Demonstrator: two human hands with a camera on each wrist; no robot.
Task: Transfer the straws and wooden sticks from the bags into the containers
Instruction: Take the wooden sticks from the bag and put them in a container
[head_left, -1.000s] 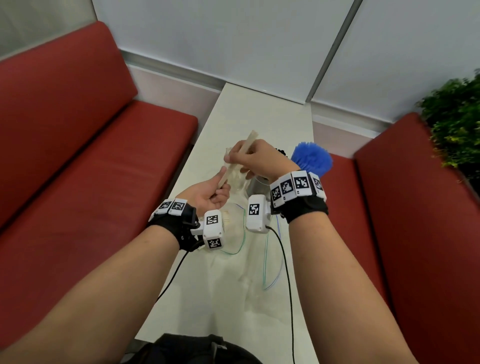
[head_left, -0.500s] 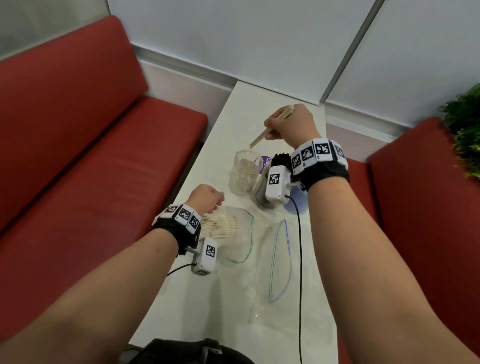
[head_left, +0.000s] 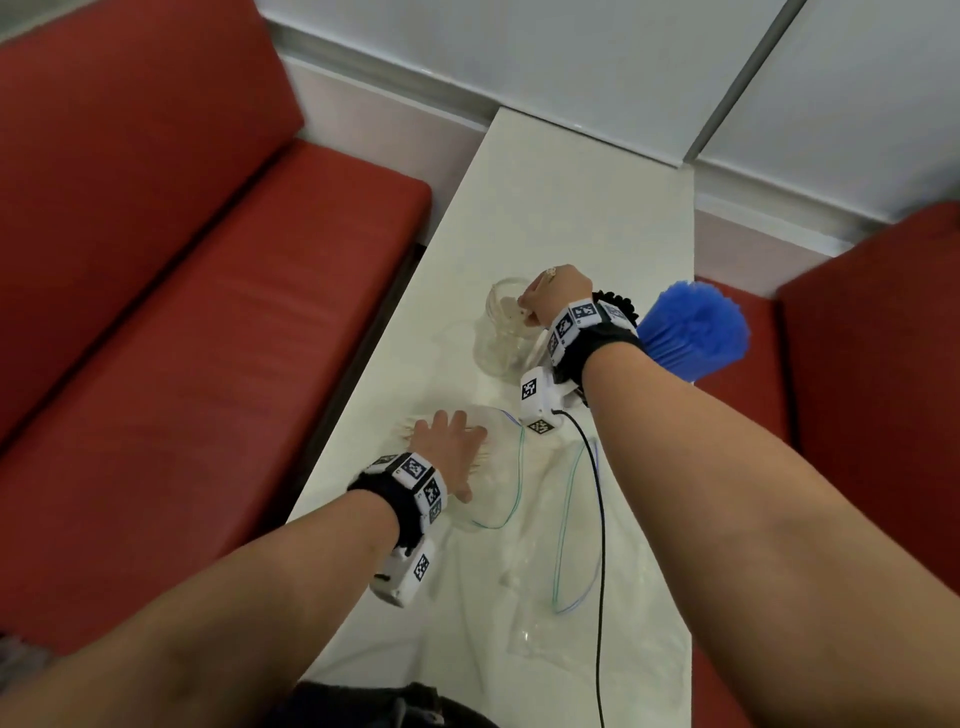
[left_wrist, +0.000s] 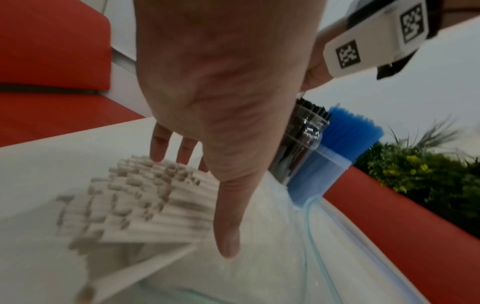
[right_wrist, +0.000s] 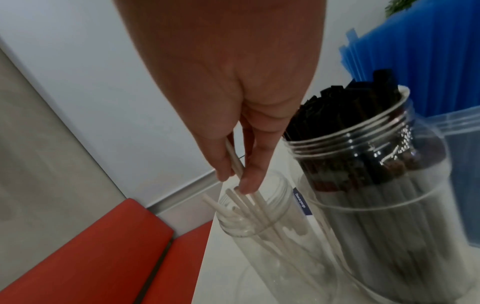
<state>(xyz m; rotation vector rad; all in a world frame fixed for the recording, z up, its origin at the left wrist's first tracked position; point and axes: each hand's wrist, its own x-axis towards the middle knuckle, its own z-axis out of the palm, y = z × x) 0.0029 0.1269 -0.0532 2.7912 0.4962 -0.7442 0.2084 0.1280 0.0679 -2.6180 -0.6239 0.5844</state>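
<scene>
My left hand (head_left: 453, 439) lies flat with straight fingers on a pile of wooden sticks (head_left: 410, 428) that pokes from a clear zip bag (head_left: 498, 467). The left wrist view shows the same sticks (left_wrist: 145, 205) under my fingers (left_wrist: 158, 148). My right hand (head_left: 537, 306) hangs over the mouth of a clear jar (head_left: 501, 338). There it pinches a wooden stick (right_wrist: 233, 158) between thumb and fingers, above several sticks standing in the jar (right_wrist: 259, 236).
A jar of black straws (right_wrist: 376, 174) and a tub of blue straws (head_left: 691, 332) stand right of the clear jar. A second clear bag (head_left: 571, 525) and a black cable (head_left: 600, 519) lie on the white table (head_left: 571, 208). Red benches (head_left: 208, 364) flank it.
My right hand came down from high over the table to the jar mouth with the sticks. My left hand opened from a loose fist and spread flat on the stick pile.
</scene>
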